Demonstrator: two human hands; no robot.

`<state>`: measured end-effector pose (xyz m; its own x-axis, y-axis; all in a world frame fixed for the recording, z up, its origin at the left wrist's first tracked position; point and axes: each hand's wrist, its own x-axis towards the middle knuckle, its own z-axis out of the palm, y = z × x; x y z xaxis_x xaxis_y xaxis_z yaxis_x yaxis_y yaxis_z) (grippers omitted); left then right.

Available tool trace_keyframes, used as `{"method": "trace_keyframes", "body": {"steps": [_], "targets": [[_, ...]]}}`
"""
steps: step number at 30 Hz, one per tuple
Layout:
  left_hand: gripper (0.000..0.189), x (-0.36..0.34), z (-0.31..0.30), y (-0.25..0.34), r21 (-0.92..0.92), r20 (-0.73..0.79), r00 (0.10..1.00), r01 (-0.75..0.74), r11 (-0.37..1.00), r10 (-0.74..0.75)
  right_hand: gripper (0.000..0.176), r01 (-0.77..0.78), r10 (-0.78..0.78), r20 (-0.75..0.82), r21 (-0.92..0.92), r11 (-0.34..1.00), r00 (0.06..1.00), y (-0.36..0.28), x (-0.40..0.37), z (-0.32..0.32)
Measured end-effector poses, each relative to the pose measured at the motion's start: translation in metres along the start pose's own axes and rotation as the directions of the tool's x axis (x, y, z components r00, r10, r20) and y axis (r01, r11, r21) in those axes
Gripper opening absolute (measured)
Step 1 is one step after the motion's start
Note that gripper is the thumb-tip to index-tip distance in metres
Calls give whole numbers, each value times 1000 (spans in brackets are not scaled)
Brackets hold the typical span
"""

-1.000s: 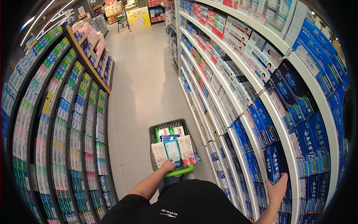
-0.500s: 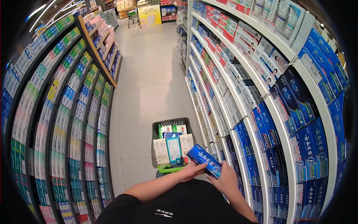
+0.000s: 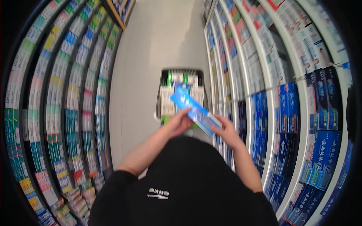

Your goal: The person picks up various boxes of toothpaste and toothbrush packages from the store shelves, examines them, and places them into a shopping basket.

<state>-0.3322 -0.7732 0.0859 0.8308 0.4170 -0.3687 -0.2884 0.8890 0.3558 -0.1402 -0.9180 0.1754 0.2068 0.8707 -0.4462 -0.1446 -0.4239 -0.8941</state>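
A long blue box point(image 3: 194, 111) with white lettering slants across the front of my body, over the near part of the cart. My left hand point(image 3: 181, 122) has its fingers on the box's lower left side. At the box's right end, my right hand point(image 3: 225, 128) grips it between thumb and fingers. Beneath and beyond lies a dark shopping cart basket point(image 3: 163, 78), which holds white and green packs point(image 3: 190, 79) at its far end and pale printed boxes point(image 3: 167, 100) on both sides. The box partly hides the middle of the load.
Shelves of toothpaste-like boxes point(image 3: 58, 109) line the left side. On the right, white shelf edges point(image 3: 269, 147) run close to my arm, with blue boxes point(image 3: 323, 154) stacked on them. The tiled aisle floor point(image 3: 162, 37) stretches ahead between the shelves.
The view has tilted down, and the cart appears higher in it. The blue box and both hands have moved up and now overlap the cart's near part.
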Motion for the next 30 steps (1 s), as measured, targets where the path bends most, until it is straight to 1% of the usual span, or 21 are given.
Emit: {"method": "trace_keyframes", "body": {"steps": [1,2,3,4,5,6,7,8,10,11,12,13,15,17,19,22,25,26,30], "targets": [[56,1,-9,8,64,24,998,59,996,-60,50,7,-7,-6,-5,1000,1000,1,8,0],[60,2,-19,15,183,29,992,116,976,-123,45,-84,94,-81,121,989,992,11,19,1],[63,-7,-12,30,525,-164,980,183,831,-113,46,-90,105,-151,103,991,983,23,36,-6],[65,-12,-9,39,819,-208,973,229,527,-99,45,-74,105,-179,174,982,978,12,44,1],[66,-18,-12,42,962,-237,968,245,121,-77,45,-50,66,-211,83,995,975,17,57,0],[63,-24,-30,34,979,-157,986,148,-138,-55,46,-28,12,-234,-68,997,972,21,67,2],[61,-27,-55,20,919,-65,997,40,-391,-51,48,-1,-55,-246,-220,975,968,22,79,3],[58,-30,-74,8,786,26,997,-67,-614,-76,49,-21,-67,-242,-343,939,968,26,91,6],[50,-31,-90,-3,807,102,994,-112,-580,-49,51,-54,-93,-228,-568,822,969,35,114,13],[48,-30,-97,-6,814,143,989,-135,-566,-30,52,-35,-90,-185,-580,814,979,41,125,19],[44,-27,-106,-4,842,202,979,-173,-512,2,53,-13,-87,-141,-591,807,986,51,137,29],[43,-24,-109,-1,859,187,982,-176,-481,-25,54,10,-86,-98,-601,800,991,61,148,38],[41,-18,-113,6,889,164,984,-180,-422,-76,56,2,-53,-58,-657,754,997,83,171,57],[40,-18,-117,5,891,184,981,-191,-411,-57,52,8,-26,-14,-727,687,1000,109,192,74],[40,-19,-120,4,891,187,981,-192,-410,-53,55,6,24,25,-812,583,999,136,208,86],[41,-16,-123,2,882,190,979,-205,-424,-78,50,-82,180,-14,-924,373,984,151,213,91],[41,-16,-124,3,887,189,979,-204,-413,-78,50,-100,254,-31,-959,265,967,153,213,91],[42,-14,-122,5,890,179,980,-201,-409,-93,53,-90,267,-23,-966,241,964,153,215,91],[42,-12,-120,9,888,138,977,-196,-417,-164,63,-71,336,-6,-981,181,942,166,216,94]]}}
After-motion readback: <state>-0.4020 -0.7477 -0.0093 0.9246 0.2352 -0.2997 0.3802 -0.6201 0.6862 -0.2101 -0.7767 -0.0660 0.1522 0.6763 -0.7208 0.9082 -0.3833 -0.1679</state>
